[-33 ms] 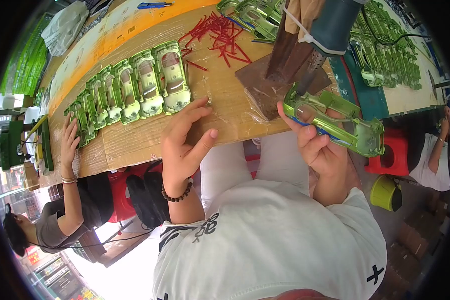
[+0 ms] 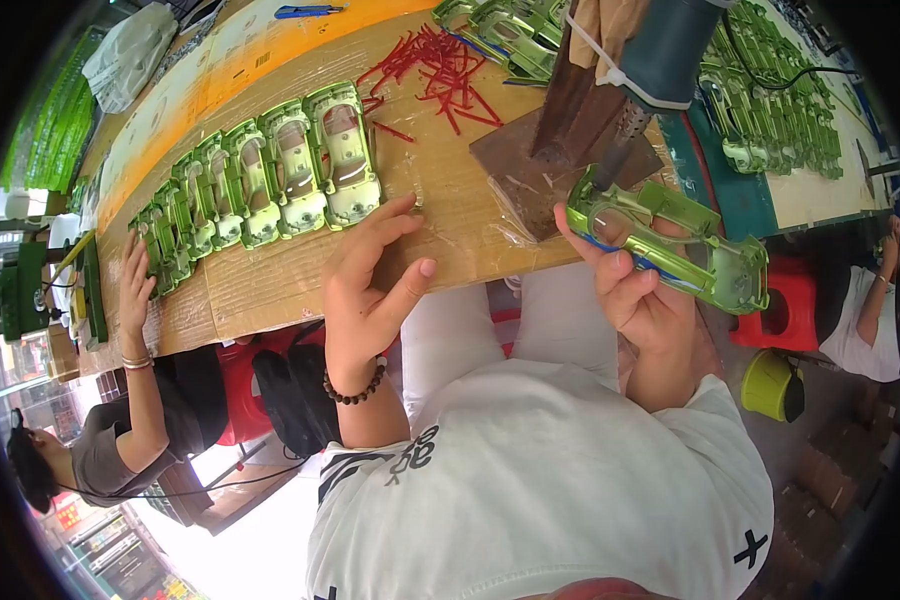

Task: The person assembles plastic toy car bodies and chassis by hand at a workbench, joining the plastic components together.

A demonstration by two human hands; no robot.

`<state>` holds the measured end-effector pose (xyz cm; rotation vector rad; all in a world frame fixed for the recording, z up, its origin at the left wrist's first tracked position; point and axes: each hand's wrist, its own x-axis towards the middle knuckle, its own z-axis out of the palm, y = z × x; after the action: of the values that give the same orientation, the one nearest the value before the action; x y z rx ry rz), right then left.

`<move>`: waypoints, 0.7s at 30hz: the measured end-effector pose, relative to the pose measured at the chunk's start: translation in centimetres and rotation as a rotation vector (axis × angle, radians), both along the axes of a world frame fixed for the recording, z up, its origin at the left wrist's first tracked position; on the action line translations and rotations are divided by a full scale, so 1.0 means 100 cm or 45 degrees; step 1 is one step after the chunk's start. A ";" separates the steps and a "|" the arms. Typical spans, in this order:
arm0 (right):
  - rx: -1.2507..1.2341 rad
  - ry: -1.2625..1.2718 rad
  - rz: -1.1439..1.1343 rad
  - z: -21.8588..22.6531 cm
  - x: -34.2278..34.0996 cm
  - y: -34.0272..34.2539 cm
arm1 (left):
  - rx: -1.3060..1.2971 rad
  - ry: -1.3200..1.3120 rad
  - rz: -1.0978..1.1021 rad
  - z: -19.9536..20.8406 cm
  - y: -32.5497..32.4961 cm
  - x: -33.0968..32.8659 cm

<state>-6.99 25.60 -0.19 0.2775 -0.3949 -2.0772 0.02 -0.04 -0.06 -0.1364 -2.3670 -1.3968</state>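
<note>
My right hand (image 2: 650,300) is closed around a shiny green plastic toy car body shell (image 2: 735,272), at the front edge of the table. The shell is tilted with its hollow inside up, and a blue strip runs along its near side. Its far left end meets the metal tip (image 2: 620,150) of a dark heating tool (image 2: 678,50) fixed on a stand; exact contact I cannot tell. My left hand (image 2: 365,285) hovers by the table edge with fingers apart, holding nothing. It is nearest to a row of similar green shells (image 2: 295,160).
Thin red strips (image 2: 435,75) lie scattered behind a brown metal base plate (image 2: 515,165). More green shells (image 2: 770,120) cover the right side. A co-worker's hand (image 2: 135,285) touches the row's left end. A blue cutter (image 2: 308,11) lies at the back.
The co-worker's hand at the left has shifted very slightly. My own hands and the held shell look unchanged.
</note>
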 end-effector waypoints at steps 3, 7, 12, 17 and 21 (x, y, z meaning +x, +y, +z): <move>-0.014 0.003 0.002 0.003 -0.001 -0.002 | -0.004 0.020 0.007 0.000 -0.001 -0.001; -0.024 0.012 -0.005 0.000 -0.003 0.000 | 0.029 0.018 0.013 -0.002 0.000 -0.001; -0.039 0.012 0.008 0.001 -0.002 -0.002 | 0.054 0.014 0.020 -0.002 -0.001 0.000; -0.083 0.173 0.019 -0.008 -0.007 -0.007 | 0.046 0.014 0.015 -0.001 0.000 0.001; -0.020 0.273 -0.091 -0.003 -0.008 -0.010 | 0.031 0.015 0.018 -0.002 0.000 0.001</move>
<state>-7.80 24.59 -0.49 0.0301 -0.2945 -2.1466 0.14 -0.06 -0.23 -0.1204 -2.3365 -1.4136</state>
